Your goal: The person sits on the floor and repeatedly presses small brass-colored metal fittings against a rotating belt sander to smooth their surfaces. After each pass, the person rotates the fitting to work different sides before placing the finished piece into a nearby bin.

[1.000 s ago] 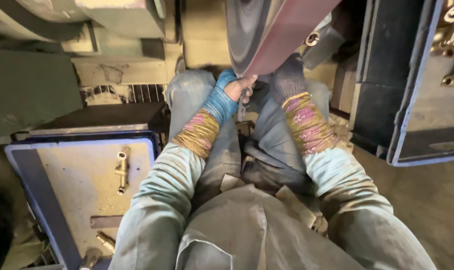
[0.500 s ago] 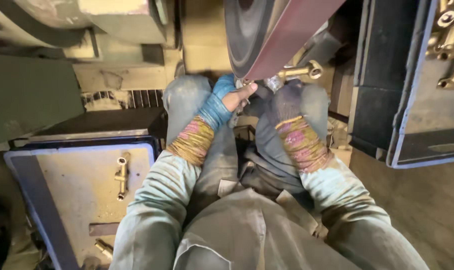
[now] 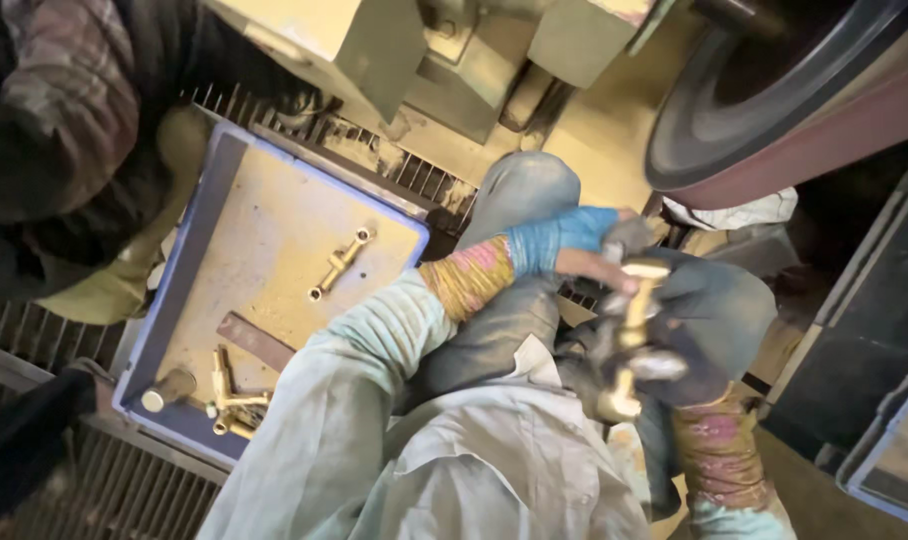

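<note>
Seated at a belt grinder, we hold a brass fitting (image 3: 634,335) over our lap in the centre right of the frame, both hands closed on it: our left hand (image 3: 584,250), in a blue fingerless glove with a patterned cuff, pinches its upper end, while our right hand (image 3: 664,370), in a dark, worn glove, wraps the lower part, so both grips are shut on the piece. The fitting stands nearly upright between the two hands, away from the reddish sanding belt (image 3: 824,140) that runs over the dark wheel (image 3: 774,90) in the upper right. By our reading the work is between passes, with the part drawn back and turned for a look rather than pressed to the abrasive; the next move seems to call for a firm two-handed hold and a fresh face presented squarely to the belt, fingertips well back from it. At left, a blue tray (image 3: 189,240) lies on the floor grating, holding one brass fitting of the same kind (image 3: 339,262) near its middle, several more (image 3: 229,405) in its lower corner, a flat brown strip (image 3: 256,340) and a short metal cylinder (image 3: 169,390). Another person's dark sleeve (image 3: 64,120) fills the upper left.
</note>
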